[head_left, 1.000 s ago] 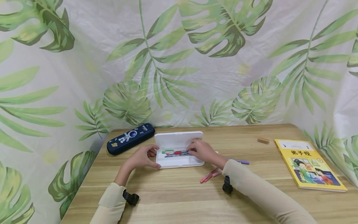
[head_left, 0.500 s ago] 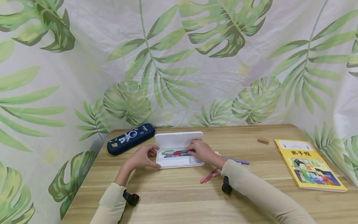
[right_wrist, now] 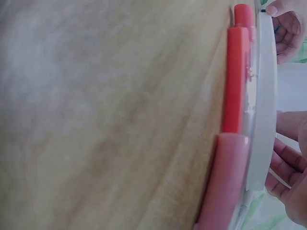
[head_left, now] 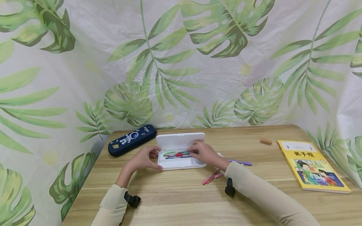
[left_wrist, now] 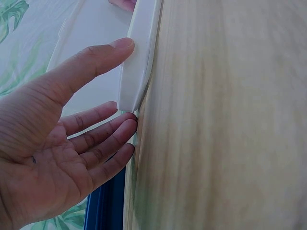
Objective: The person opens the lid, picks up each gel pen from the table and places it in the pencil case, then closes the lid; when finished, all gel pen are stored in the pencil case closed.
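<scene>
A white pencil case stands with its lid up. Several pens, with green and red parts, lie in its rear compartment. My left hand holds the case's left end, thumb on the front wall and fingers round the side; the left wrist view shows the thumb on the white wall. My right hand reaches into the right part, fingertips pinching at the right ends of the pens. Those ends are hidden behind the fingers. In the right wrist view, pink and red pens lie outside along the case.
A navy pencil case with an astronaut lies at the back left. Pink and red pens and a purple pen lie near my right forearm. A small orange-brown block and a yellow book are on the right.
The pens inside the white case have shifted slightly under my right fingers, which have moved only a little. My left hand has stayed on the case's left end.
</scene>
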Demonstrator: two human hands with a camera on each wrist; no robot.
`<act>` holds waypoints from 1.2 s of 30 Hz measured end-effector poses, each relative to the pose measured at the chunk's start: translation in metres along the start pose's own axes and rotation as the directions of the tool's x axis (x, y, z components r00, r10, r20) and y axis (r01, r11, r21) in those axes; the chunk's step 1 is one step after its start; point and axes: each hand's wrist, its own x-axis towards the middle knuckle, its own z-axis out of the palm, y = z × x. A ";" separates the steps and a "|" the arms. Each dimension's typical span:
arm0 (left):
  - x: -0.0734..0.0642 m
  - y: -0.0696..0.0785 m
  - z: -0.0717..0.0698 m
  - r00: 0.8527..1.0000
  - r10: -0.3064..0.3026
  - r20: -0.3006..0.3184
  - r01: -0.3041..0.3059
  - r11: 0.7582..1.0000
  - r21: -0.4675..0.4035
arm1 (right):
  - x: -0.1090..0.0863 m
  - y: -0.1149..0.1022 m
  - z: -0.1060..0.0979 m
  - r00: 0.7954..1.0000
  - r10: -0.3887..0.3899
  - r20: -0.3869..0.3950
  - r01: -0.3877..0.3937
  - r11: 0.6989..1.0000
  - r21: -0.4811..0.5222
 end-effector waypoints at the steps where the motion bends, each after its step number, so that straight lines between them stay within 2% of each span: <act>1: 0.000 0.000 0.000 1.000 0.001 0.000 -0.001 1.000 0.001 | 0.000 0.000 -0.001 1.000 0.000 -0.001 0.000 1.000 0.017; 11: 0.001 0.001 0.002 1.000 0.007 0.001 -0.007 1.000 0.000 | -0.009 0.006 -0.012 1.000 -0.011 -0.017 0.014 0.982 0.191; 17: 0.000 0.001 0.001 1.000 0.011 -0.001 -0.011 1.000 -0.002 | -0.022 0.008 -0.032 0.999 -0.002 -0.032 0.010 0.964 0.267; 23: -0.001 0.002 0.000 1.000 0.008 0.002 -0.008 1.000 -0.008 | -0.037 0.019 -0.048 0.998 0.039 -0.039 -0.028 0.967 0.252; 29: -0.002 0.001 -0.001 1.000 0.006 0.006 -0.006 1.000 -0.011 | -0.051 0.028 -0.059 0.997 0.032 -0.070 -0.015 0.974 0.225; 36: -0.002 -0.002 -0.002 1.000 -0.006 0.004 0.005 1.000 0.003 | -0.067 0.037 -0.067 1.000 -0.005 -0.012 0.007 0.989 0.145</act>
